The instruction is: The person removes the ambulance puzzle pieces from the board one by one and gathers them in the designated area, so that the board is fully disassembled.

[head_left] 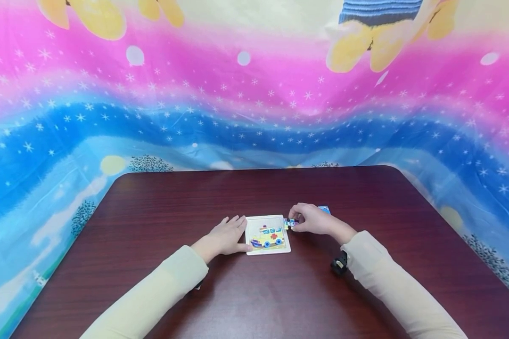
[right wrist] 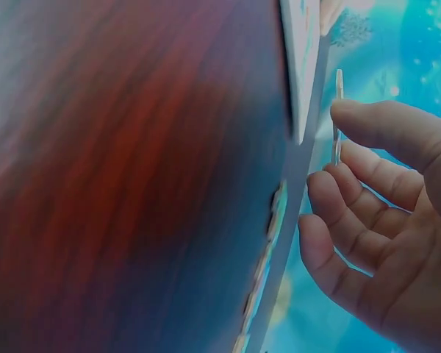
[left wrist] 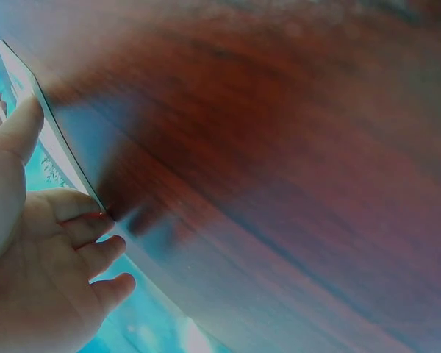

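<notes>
A square puzzle board (head_left: 268,252) with a pale rim lies on the table, showing a yellow ambulance picture in its lower part. My left hand (head_left: 225,237) rests at the board's left side, fingers extended, with the thumb touching the lower left rim. Just off the upper right corner, my right hand (head_left: 316,220) pinches a small colourful jigsaw piece (head_left: 289,223) between thumb and fingers. Seen edge-on in the right wrist view, this jigsaw piece (right wrist: 338,118) is thin and held above the table.
More puzzle pieces (head_left: 324,209) lie beyond my right hand, partly hidden by it; the right wrist view shows these pieces (right wrist: 263,265) along the tabletop. The dark wooden table (head_left: 263,296) ends at a printed cloth backdrop (head_left: 254,103) behind and at both sides.
</notes>
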A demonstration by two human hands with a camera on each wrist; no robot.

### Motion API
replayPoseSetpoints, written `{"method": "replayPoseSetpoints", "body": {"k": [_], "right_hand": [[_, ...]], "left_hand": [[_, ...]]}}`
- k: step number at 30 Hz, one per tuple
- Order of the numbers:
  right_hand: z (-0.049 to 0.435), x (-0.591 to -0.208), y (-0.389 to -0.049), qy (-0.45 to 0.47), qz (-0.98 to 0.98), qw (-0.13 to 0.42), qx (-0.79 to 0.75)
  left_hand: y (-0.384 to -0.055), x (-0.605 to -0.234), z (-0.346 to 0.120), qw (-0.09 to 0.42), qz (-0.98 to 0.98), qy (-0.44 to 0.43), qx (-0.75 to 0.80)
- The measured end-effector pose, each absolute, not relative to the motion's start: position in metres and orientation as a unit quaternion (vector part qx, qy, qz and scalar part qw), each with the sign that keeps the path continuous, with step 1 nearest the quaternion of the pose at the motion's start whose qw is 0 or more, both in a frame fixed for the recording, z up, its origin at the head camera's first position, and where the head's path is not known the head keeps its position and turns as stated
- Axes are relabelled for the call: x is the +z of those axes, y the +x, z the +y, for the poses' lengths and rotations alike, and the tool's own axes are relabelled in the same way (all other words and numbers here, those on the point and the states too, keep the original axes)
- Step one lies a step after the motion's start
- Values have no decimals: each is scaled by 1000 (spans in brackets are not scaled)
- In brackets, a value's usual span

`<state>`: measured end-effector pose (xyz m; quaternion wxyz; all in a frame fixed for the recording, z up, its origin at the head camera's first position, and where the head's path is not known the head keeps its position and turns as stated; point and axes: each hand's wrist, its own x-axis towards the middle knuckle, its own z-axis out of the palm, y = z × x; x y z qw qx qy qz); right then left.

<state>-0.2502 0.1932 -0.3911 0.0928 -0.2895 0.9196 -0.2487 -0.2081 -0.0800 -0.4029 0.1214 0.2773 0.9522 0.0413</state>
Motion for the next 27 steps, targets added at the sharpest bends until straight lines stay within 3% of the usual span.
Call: {"method": "replayPoseSetpoints", "body": {"k": [27], "right_hand": [[217, -400, -252, -273, 934, 113, -200]], "left_hand": [[-210, -406, -80, 118, 952, 280, 43]]}}
